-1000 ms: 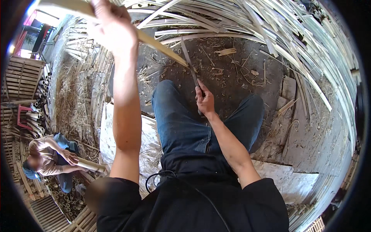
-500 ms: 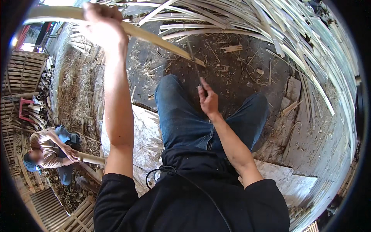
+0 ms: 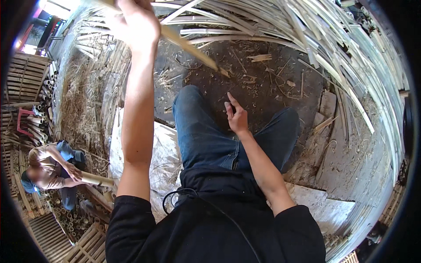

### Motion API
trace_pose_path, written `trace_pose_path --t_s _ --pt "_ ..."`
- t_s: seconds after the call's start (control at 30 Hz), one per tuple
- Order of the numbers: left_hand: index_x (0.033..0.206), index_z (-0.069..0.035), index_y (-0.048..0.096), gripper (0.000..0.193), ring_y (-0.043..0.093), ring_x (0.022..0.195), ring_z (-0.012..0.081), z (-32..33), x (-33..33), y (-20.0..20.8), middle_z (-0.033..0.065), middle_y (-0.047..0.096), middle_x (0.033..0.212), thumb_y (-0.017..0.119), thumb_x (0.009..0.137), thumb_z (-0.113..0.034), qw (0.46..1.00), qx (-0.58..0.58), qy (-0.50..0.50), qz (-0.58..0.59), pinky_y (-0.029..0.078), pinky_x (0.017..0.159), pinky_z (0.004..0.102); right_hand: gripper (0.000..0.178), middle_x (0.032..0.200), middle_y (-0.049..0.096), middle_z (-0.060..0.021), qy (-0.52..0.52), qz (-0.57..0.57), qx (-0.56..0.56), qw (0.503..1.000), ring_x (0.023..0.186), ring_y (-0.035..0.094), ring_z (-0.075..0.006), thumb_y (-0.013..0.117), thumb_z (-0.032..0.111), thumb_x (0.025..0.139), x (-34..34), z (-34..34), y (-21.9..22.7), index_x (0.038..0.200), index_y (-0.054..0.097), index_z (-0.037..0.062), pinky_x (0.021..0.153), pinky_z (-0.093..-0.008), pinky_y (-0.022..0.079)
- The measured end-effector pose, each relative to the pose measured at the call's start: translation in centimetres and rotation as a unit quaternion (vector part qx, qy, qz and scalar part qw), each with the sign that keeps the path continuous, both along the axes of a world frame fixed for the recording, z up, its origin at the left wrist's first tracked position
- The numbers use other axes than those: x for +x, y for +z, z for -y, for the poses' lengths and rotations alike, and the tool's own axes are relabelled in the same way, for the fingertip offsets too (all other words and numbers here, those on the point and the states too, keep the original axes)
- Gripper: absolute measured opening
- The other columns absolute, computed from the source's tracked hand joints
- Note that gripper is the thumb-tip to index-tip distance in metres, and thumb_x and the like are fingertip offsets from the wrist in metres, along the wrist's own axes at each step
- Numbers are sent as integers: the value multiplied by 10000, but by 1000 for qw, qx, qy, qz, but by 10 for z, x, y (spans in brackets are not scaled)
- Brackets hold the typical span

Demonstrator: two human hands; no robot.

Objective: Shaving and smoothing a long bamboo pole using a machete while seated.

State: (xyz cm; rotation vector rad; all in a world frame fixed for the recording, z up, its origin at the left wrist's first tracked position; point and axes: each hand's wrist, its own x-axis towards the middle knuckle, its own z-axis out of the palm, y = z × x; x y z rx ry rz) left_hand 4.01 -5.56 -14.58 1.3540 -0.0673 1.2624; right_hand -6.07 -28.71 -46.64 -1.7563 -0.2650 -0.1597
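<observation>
While seated with knees apart, in blue jeans [image 3: 204, 136] and a black shirt [image 3: 245, 228], has just brought the left hand [image 3: 139, 27] rightward and forward compared with half a second ago, setting the bamboo strip [image 3: 188, 48] at a steeper slant. Means, by judgement, a quick working stroke near the tip. Holds the strip in the left grip, fingers wrapped around it, with the free end running rightward and back to just beyond the fingertips of the right hand [image 3: 237, 117], apart from them. Extends the right index finger; cannot tell what that grip pinches, with the earlier blade now lost to blur. Farther off, shows shavings on the dark floor [image 3: 263, 94], a heap of split bamboo [image 3: 245, 24], and, leftward, a co-worker [image 3: 52, 153] holding a bamboo pole [image 3: 97, 179].
</observation>
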Motion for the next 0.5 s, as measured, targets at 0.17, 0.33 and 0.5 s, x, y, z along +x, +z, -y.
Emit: trace_pose_path --t_s 0.17,0.33,0.5 --pt "750 -74 421 330 319 483 93 -7 -15 -7 0 368 606 495 1032 -228 1000 -22 -21 -1 320 430 277 387 757 620 -27 30 -117 17 992 563 536 -69 592 258 1033 15 8 45 1396 602 124 533 -254 473" --pt "732 -73 431 334 324 459 88 -3 -9 4 -2 380 577 509 1027 -209 1000 -20 21 11 333 413 265 468 736 583 -15 51 -98 178 978 550 489 -51 549 301 1048 11 5 168 1451 523 65 486 -232 420" --pt "805 -141 507 257 355 460 49 -1 -3 13 -68 398 584 496 1044 -237 999 -8 49 -21 253 417 242 512 748 575 -30 39 91 322 941 545 464 -33 504 214 1059 11 -10 198 1531 380 60 441 -200 391"
